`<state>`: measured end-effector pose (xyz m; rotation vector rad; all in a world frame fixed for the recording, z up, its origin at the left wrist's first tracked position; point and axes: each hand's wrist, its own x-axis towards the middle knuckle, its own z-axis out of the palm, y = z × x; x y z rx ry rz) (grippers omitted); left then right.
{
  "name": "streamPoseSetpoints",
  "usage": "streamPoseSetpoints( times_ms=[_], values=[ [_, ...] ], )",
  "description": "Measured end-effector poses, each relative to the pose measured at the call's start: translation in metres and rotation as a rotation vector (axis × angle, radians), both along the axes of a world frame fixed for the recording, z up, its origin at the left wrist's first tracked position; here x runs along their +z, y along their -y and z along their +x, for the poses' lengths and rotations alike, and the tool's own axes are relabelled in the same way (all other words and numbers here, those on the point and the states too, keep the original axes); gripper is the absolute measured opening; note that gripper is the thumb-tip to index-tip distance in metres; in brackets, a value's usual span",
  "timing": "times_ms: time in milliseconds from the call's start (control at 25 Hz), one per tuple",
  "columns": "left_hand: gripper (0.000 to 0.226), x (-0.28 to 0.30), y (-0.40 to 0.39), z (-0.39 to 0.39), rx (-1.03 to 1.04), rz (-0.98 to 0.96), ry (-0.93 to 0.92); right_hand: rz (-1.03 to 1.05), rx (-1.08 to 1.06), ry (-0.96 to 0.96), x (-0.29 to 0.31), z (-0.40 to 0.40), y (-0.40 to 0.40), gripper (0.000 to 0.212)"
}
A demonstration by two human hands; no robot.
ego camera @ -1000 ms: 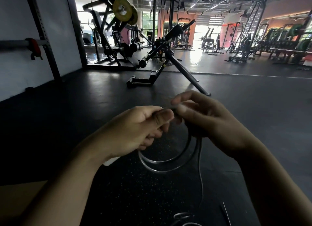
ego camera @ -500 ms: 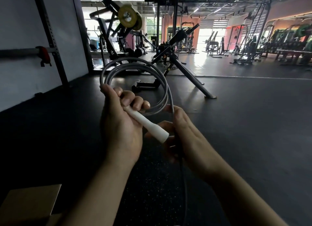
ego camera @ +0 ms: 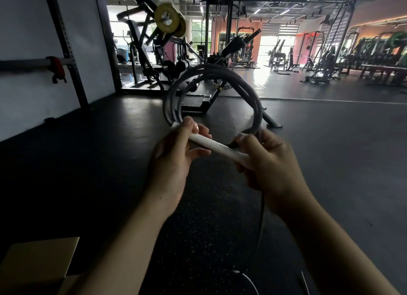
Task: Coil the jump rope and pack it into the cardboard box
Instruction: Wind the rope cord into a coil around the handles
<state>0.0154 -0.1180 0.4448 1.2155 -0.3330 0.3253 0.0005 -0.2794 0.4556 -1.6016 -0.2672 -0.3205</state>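
I've got a few loops of rope (ego camera: 211,74) coiled; left hand (ego camera: 174,160) and right hand (ego camera: 271,165) grip the handle (ego camera: 217,146). Slack remains, box (ego camera: 37,266) unpacked.

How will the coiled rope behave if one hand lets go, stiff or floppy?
Probably springy: the rope holds round, upstanding loops above the hands rather than drooping. It would likely unwind if the left hand released. The uncoiled tail hangs straight below the right hand, so it bends freely under its weight.
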Motion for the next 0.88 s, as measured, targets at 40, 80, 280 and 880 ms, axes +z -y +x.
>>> streamPoseSetpoints(
  times_ms=[40, 80, 280, 880],
  values=[
    [0.016, -0.001, -0.006, 0.002, -0.013, 0.033, -0.018, -0.066, -0.032, 0.02, 0.003, 0.002, 0.008, 0.025],
    [0.012, 0.001, -0.013, 0.003, -0.019, 0.043, -0.025, -0.163, -0.04, 0.046, 0.007, 0.002, 0.016, 0.024],
    [0.084, 0.035, -0.04, -0.015, 0.098, 0.8, 0.271, -0.843, -0.03, 0.201, 0.018, -0.005, 0.036, 0.025],
    [0.027, 0.022, -0.006, -0.026, -0.102, 0.932, 0.049, -0.65, -0.076, 0.24, 0.018, -0.014, 0.01, 0.061]
  ],
)
